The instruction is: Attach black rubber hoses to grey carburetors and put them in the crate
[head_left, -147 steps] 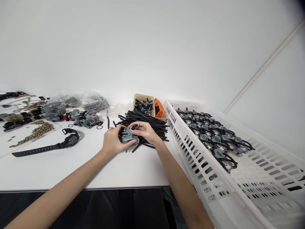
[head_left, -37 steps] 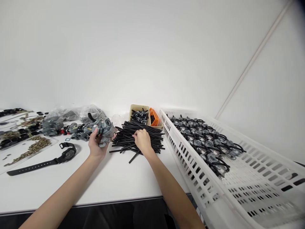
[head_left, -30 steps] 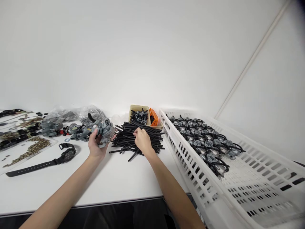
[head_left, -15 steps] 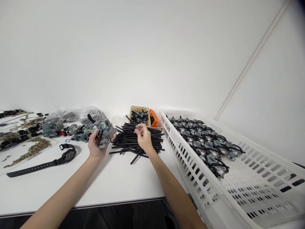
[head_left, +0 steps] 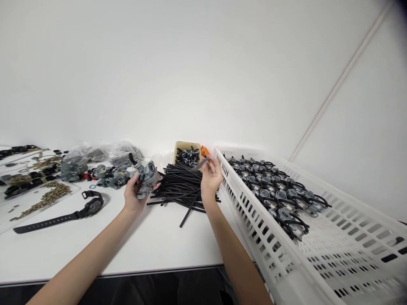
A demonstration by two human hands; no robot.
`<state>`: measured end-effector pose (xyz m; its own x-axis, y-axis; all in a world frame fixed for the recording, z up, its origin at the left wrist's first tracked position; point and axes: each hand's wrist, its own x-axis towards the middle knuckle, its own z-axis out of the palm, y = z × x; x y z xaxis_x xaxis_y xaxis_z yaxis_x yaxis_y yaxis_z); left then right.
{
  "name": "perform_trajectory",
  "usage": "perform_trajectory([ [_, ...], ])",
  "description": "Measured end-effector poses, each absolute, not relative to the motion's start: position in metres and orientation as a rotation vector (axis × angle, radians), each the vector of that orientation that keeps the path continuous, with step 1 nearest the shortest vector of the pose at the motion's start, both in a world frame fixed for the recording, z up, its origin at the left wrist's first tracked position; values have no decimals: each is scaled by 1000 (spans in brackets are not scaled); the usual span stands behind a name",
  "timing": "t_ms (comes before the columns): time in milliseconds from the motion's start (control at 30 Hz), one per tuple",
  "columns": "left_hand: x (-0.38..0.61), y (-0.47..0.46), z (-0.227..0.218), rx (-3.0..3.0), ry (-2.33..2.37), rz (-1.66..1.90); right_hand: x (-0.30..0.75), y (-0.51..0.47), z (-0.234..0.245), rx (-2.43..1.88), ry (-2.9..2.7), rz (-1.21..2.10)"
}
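My left hand (head_left: 134, 195) is wrapped round a grey metal carburetor (head_left: 148, 180), held a little above the table with its round opening facing up and right. Between the fingers of my right hand (head_left: 211, 178) is one black rubber hose (head_left: 199, 164), slightly blurred and pointing left. Below and between my hands lies a pile of black hoses (head_left: 178, 186), one of them sticking out towards the table's front. The hose in my right hand is apart from the carburetor.
A white slotted crate (head_left: 251, 216) with rows of carburetors (head_left: 281, 195) stands at right. Behind the pile are a cream bin (head_left: 187, 144) of small parts and an orange basket (head_left: 205, 151). Leftward lie a wristwatch (head_left: 93, 206), more carburetors (head_left: 110, 176) and brass fittings (head_left: 52, 195).
My right hand has moved right from above the pile and now holds up a black hose. My left hand keeps the carburetor, slightly turned. The view has shifted a little.
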<state>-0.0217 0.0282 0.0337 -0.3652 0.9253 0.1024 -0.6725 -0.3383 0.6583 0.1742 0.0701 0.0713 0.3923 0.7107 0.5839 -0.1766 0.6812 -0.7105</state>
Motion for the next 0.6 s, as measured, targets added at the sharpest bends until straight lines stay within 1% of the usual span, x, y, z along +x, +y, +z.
perform_trajectory([
  [400,-19,27,30,681,618,1746,149,75,39,-667,-1188,915],
  [600,-20,26,29,669,619,1707,145,76,33,-676,-1229,1015],
])
